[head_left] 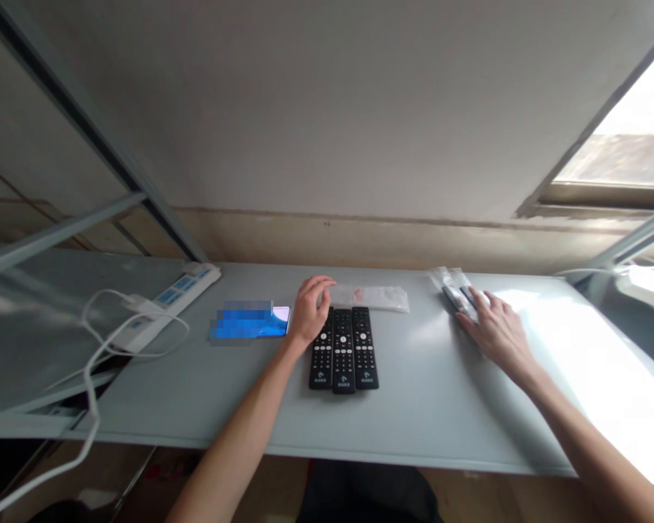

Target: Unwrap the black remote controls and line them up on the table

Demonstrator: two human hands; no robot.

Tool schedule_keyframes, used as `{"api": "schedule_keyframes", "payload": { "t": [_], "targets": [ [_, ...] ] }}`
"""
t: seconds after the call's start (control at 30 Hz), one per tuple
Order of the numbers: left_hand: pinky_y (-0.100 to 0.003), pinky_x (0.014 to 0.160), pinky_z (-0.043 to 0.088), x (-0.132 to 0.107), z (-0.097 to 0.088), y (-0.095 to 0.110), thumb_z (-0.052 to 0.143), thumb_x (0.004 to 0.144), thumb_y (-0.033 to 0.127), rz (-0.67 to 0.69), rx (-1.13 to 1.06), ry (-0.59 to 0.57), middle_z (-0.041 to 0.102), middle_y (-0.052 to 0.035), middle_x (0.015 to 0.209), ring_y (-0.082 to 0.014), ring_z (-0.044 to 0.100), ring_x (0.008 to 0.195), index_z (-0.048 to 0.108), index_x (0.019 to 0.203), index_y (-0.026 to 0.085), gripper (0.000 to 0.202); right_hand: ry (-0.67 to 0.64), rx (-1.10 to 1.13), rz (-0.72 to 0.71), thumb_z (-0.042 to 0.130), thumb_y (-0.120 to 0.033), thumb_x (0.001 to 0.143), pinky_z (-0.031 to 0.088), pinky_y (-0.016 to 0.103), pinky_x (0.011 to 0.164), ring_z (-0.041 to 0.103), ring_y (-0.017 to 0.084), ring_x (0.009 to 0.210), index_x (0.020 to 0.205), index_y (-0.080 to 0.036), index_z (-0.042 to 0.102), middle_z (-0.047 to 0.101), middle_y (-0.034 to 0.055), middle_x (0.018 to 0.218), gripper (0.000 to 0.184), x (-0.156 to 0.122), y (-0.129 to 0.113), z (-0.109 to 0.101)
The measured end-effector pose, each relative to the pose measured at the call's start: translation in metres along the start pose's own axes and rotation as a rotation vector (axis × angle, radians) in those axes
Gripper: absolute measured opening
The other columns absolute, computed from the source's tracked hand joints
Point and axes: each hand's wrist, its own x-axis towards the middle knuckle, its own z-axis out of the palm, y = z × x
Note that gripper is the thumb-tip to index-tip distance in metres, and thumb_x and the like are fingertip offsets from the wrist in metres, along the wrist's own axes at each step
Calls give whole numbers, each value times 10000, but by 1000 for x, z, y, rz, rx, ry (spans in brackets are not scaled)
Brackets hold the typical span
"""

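Three black remote controls [343, 352] lie side by side, lengthwise, on the grey table. My left hand [309, 309] is over the upper end of the leftmost one, its fingers loosely curved and the thumb apart from them. Its fingertips come up to the left end of a flat stack of clear plastic bags [381, 298] with a red mark; whether they touch it I cannot tell. At the right, remote controls in clear plastic bags [453, 294] lie slanted together. My right hand [495, 327] grips one of these, thumb on the near left side, fingers covering most of it.
A phone [275, 322] with a lit screen lies left of my left hand. Farther left are a white power strip [168, 305] and a looped white cable [90, 378]. Metal frame posts [158, 218] rise at both sides, and a wall [327, 240] stands behind the table.
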Motion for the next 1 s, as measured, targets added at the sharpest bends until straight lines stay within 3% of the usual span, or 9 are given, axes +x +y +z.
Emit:
{"api": "schedule_keyframes", "payload": {
  "t": [0.17, 0.33, 0.47, 0.53, 0.67, 0.77, 0.9, 0.97, 1.0],
  "targets": [
    [-429, 1086, 488, -6, -2, 10, 447, 959, 61, 192, 82, -81, 729, -62, 1180, -221, 636, 1174, 728, 1004, 222, 326, -21, 50, 43, 404, -548, 1040, 531, 601, 1001, 597, 434, 1247, 1601, -195, 452, 565, 236, 1453, 665, -19, 3, 11],
    [-423, 954, 518, -9, -6, 1, 453, 940, 52, 161, 155, 7, 718, -59, 982, -227, 641, 1000, 708, 868, 227, 318, -53, 92, -1, 437, -603, 1015, 543, 629, 986, 597, 451, 1250, 1607, -216, 454, 556, 231, 1468, 708, -17, 6, 11],
    [-413, 892, 515, -10, -5, -4, 456, 935, 41, 172, 181, 19, 699, -58, 926, -227, 626, 944, 698, 829, 230, 325, -47, 203, -17, 362, -562, 1054, 530, 565, 1062, 606, 403, 1315, 1556, -245, 530, 552, 176, 1532, 617, -21, 25, 6],
    [-408, 883, 513, -10, -5, -4, 456, 938, 39, 181, 188, 8, 696, -57, 926, -227, 624, 942, 696, 824, 232, 328, -39, 228, -4, 334, -555, 1059, 549, 539, 1021, 655, 394, 1236, 1507, -222, 581, 623, 183, 1441, 611, -24, 39, 4],
    [-408, 867, 507, -9, -6, -3, 454, 946, 37, 202, 199, 38, 685, -58, 907, -228, 616, 922, 694, 820, 229, 332, -84, 167, 45, 379, -647, 1009, 576, 520, 788, 712, 398, 914, 1444, -177, 623, 713, 191, 1026, 685, -24, 64, 0],
    [-409, 862, 503, -10, -6, -4, 455, 948, 38, 235, 192, 35, 679, -56, 900, -228, 609, 909, 695, 824, 228, 330, -79, 152, 66, 479, -638, 958, 563, 479, 705, 723, 401, 893, 1422, -194, 620, 729, 191, 1008, 658, -14, 73, -6],
    [-409, 864, 507, -10, -4, -5, 443, 954, 52, 229, 188, 21, 674, -60, 902, -233, 611, 920, 692, 821, 229, 333, -18, -49, 211, 584, -558, 901, 550, 514, 665, 725, 440, 845, 1407, -162, 645, 759, 232, 1051, 645, -1, 60, -29],
    [-412, 873, 512, -10, -3, -3, 425, 967, 74, 228, 162, 17, 675, -66, 908, -238, 616, 927, 702, 862, 227, 334, 81, -35, 288, 604, -508, 902, 568, 531, 707, 730, 434, 867, 1393, -144, 659, 766, 233, 1069, 614, 1, 32, -41],
    [-416, 895, 515, -10, -4, -2, 422, 982, 101, 226, 135, 9, 681, -68, 928, -239, 622, 942, 713, 930, 226, 321, 137, 28, 261, 607, -481, 912, 582, 522, 750, 736, 415, 909, 1395, -159, 657, 767, 214, 1114, 582, 0, 12, -45]
  ]
}}
